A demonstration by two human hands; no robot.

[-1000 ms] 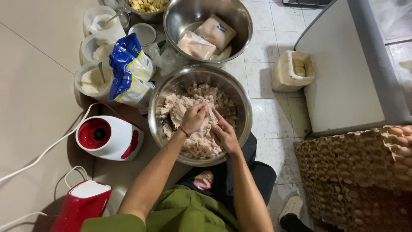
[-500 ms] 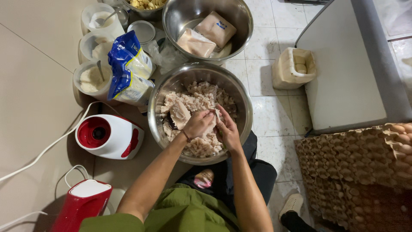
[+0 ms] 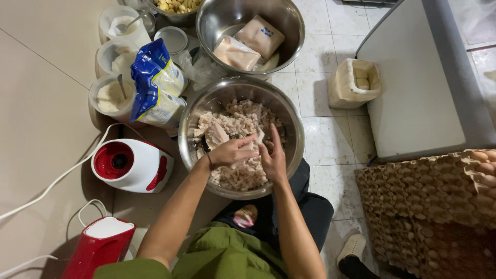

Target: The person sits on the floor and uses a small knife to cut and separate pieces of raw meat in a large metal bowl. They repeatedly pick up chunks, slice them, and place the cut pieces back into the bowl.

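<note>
So we're sitting on the tiled floor [image 3: 330,139] with a big steel bowl [image 3: 194,129] right in front of our knees, full of pale shredded meat [image 3: 235,124]. Both hands are down in it. Our left hand [image 3: 232,151] is curled around a clump of the meat, fingers closed over it, thin dark band on the wrist. Our right hand [image 3: 273,155] is just beside it, touching it, fingers pointing away from us and pressed into the same clump, so not a fist, more of a loose pinch on the meat.

Behind that bowl there's a second steel bowl [image 3: 289,26] with two sealed pale packets [image 3: 248,44] lying in it. To the left of the bowls a blue and white bag [image 3: 155,85] leans against a row of white tubs [image 3: 111,95] holding white powdery stuff, one with a spoon handle sticking out. Nearer us on the left sits a red and white appliance base [image 3: 132,165] with its white cord trailing off, and a red box-shaped gadget [image 3: 98,248] at the bottom corner.

On the right, a small cream plastic container [image 3: 354,82] stands on the floor by a grey slab, and stacked brown egg trays [image 3: 429,212] fill the lower right, a few eggs showing at the edge.
</note>
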